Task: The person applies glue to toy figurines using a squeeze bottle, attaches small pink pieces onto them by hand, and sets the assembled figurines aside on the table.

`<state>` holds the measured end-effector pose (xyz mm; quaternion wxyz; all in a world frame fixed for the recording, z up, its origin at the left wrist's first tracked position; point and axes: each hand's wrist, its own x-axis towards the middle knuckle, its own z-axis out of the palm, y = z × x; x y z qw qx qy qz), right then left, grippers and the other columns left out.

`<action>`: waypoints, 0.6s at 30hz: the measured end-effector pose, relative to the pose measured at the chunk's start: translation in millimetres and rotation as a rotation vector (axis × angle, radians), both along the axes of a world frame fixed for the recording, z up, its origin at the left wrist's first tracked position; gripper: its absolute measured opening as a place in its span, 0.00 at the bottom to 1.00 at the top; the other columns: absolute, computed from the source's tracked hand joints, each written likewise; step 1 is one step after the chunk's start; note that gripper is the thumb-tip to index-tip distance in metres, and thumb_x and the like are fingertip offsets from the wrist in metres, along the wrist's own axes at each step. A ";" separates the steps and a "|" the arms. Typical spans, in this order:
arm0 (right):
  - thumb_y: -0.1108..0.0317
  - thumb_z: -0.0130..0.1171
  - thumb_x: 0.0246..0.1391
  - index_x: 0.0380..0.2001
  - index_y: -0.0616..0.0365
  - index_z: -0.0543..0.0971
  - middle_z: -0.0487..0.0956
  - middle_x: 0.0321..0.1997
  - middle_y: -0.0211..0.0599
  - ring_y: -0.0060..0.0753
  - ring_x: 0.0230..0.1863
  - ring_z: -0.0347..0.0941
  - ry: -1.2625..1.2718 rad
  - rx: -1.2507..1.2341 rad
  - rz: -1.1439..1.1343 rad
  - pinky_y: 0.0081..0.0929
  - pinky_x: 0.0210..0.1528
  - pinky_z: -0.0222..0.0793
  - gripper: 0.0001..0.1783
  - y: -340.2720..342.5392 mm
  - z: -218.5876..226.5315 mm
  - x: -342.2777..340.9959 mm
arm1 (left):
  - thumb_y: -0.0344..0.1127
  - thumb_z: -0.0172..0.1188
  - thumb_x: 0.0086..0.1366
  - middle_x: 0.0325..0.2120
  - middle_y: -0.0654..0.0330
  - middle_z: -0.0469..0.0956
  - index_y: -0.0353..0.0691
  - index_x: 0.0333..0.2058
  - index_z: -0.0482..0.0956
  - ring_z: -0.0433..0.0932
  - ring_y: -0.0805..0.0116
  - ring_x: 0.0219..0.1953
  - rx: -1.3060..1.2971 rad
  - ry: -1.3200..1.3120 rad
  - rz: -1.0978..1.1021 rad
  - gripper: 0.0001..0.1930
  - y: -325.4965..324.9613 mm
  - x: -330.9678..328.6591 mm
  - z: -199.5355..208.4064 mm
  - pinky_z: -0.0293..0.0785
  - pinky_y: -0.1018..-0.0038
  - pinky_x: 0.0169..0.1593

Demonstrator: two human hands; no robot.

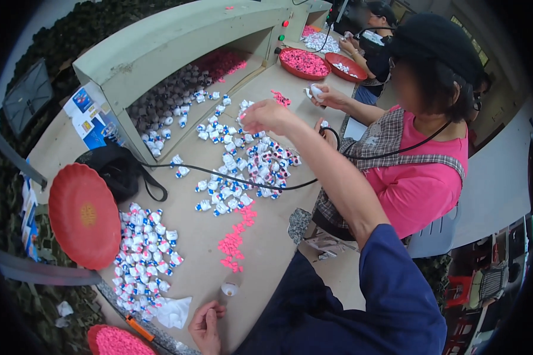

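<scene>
My right arm, in a navy sleeve, stretches far across the table. My right hand (265,117) is over the far edge of a pile of small white-and-blue figures (228,160), its fingers bent down and drawn together; anything in them is hidden. Close to me at the table's front, my left hand (207,327) is curled with thumb against fingers, and I cannot make out what it holds. Just beyond it stands a small white rounded piece (230,289). A strip of small pink pieces (234,239) runs from there toward the pile.
A long machine (177,53) with an open tunnel holds more figures and pink pieces. At left lie a red plate (84,216), a black pouch (114,171) and another figure heap (142,260). A black cable (249,182) crosses the table. A co-worker (408,160) sits at right, holding a white piece.
</scene>
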<state>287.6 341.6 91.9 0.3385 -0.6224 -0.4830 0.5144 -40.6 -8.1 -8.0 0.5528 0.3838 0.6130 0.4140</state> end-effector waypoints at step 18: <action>0.67 0.62 0.48 0.38 0.58 0.79 0.76 0.27 0.38 0.30 0.25 0.73 -0.344 0.349 0.477 0.25 0.29 0.70 0.12 -183.1 47.3 -57.3 | 0.37 0.52 0.66 0.38 0.56 0.79 0.33 0.44 0.77 0.76 0.70 0.39 -0.123 0.057 0.121 0.14 4.3 -36.4 19.8 0.70 0.74 0.46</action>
